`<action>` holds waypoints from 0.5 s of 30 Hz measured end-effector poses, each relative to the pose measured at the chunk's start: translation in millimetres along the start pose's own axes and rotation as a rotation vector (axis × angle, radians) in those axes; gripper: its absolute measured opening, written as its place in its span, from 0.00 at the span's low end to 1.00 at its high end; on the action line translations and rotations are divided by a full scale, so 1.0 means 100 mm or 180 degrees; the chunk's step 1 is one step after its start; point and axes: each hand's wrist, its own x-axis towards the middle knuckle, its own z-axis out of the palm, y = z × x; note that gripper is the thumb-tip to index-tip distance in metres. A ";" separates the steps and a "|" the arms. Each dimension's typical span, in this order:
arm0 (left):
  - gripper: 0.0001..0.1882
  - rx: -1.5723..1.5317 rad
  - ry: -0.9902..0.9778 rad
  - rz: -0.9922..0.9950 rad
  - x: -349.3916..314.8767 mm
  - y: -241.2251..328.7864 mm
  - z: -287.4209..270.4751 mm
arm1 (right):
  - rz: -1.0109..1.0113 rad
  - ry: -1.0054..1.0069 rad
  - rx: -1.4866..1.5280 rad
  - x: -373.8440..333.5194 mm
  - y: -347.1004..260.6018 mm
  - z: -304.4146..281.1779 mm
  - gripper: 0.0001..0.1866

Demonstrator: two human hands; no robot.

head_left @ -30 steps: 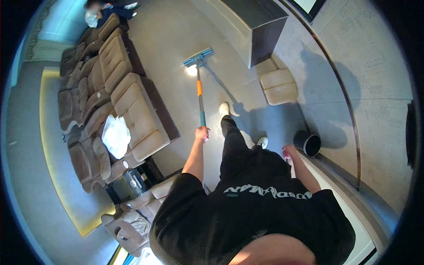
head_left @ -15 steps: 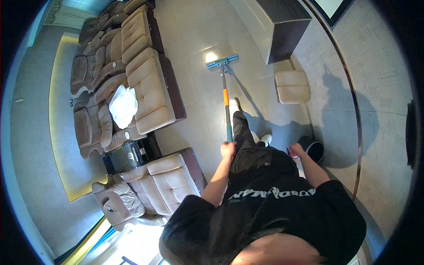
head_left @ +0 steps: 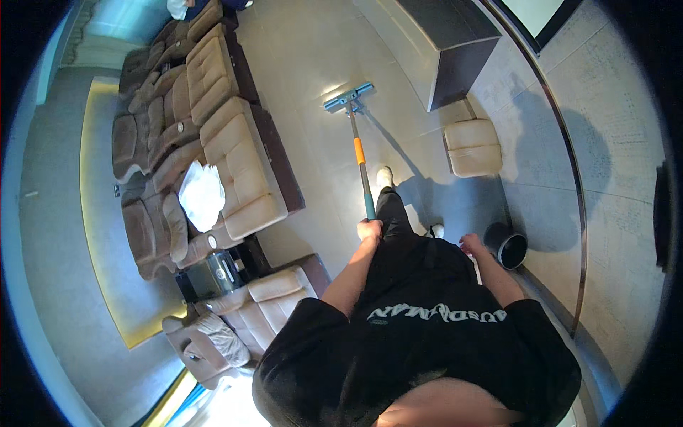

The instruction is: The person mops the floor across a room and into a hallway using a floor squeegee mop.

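1. The round black bin (head_left: 496, 238) stands by the wall (head_left: 608, 135), just beside the right hand (head_left: 470, 244); its inside is dark, so its contents cannot be told.
2. The crumpled white sheet-like bundle (head_left: 202, 196) lies on a brown padded recliner (head_left: 242, 164); whether it contains anything is unclear.
3. The long-handled floor mop with a blue bar-shaped head (head_left: 358, 151) is ahead of the person, its head on the grey tiled floor (head_left: 299, 107).
4. Its handle, teal at the grip and orange midway, points away from the body, leaning slightly left; the head lies crosswise, right end farther forward.
5. The left hand (head_left: 369, 229) is wrapped round the handle's teal end.
6. The hands are apart; the right one's fingers look curled, but whether they grip anything cannot be told.
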 end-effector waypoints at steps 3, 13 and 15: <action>0.09 -0.0408 -0.0368 -0.0426 0.36 0.47 0.02 | 0.0262 0.0008 0.0236 0.05 -0.23 0.02 0.06; 0.06 -0.0690 -0.0199 0.0180 2.35 2.55 0.14 | 0.0720 0.0504 0.1042 0.19 -0.86 0.23 0.08; 0.07 -0.0820 -0.0454 -0.0103 2.91 2.98 -0.02 | -0.1104 -0.0620 -0.1336 0.71 -0.94 0.15 0.06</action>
